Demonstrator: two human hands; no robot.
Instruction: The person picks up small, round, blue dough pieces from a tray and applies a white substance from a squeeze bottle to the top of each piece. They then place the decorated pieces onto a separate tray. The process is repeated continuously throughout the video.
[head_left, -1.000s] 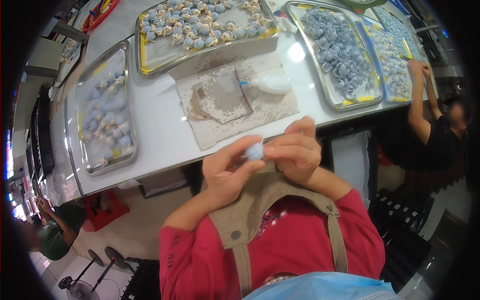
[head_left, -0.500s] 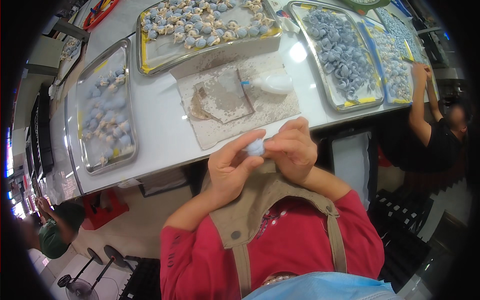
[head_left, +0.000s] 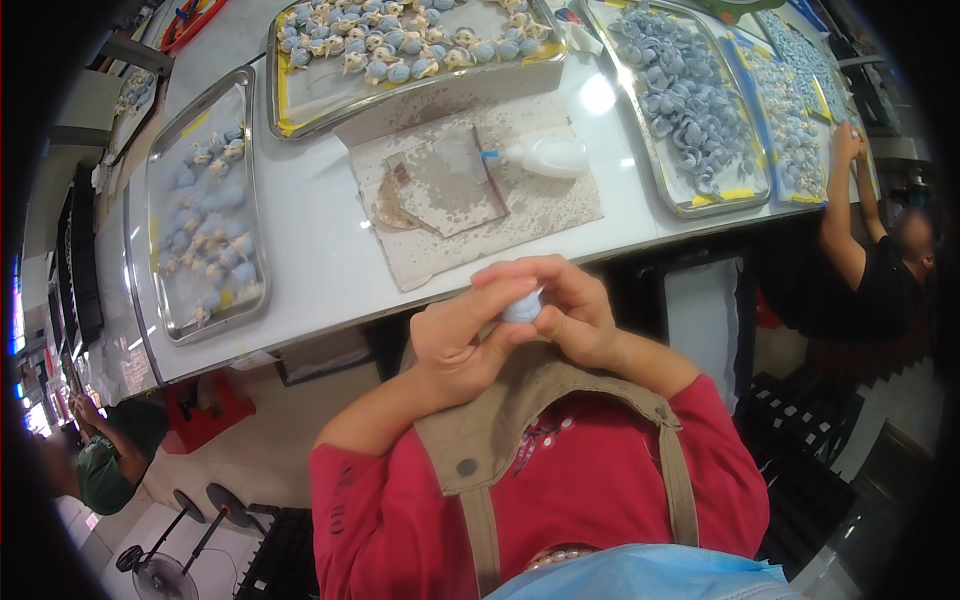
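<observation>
A small rounded light-blue piece (head_left: 522,307) is held in front of my chest, just off the table's near edge. My left hand (head_left: 455,335) is closed, pinching it between thumb and fingers from the left. My right hand (head_left: 578,312) is closed on its other side, with the fingers curled over the top and the thumb against it. Fingers cover much of the piece, so its full shape is hidden. Beyond my hands lies a stained cardboard sheet (head_left: 555,222). On it rests a white squeeze bottle (head_left: 555,157) with a blue tip, lying on its side.
At the left is a metal tray (head_left: 258,200) of blue-and-cream figurines. Another tray (head_left: 320,95) of similar figurines stands at the back. A tray (head_left: 720,203) of blue curved pieces is at the right. One person (head_left: 850,230) works at the far right, another (head_left: 125,455) at lower left.
My right hand has shifted left and closed around the blue piece, its fingers now over the top and touching my left fingers. The piece has turned slightly.
</observation>
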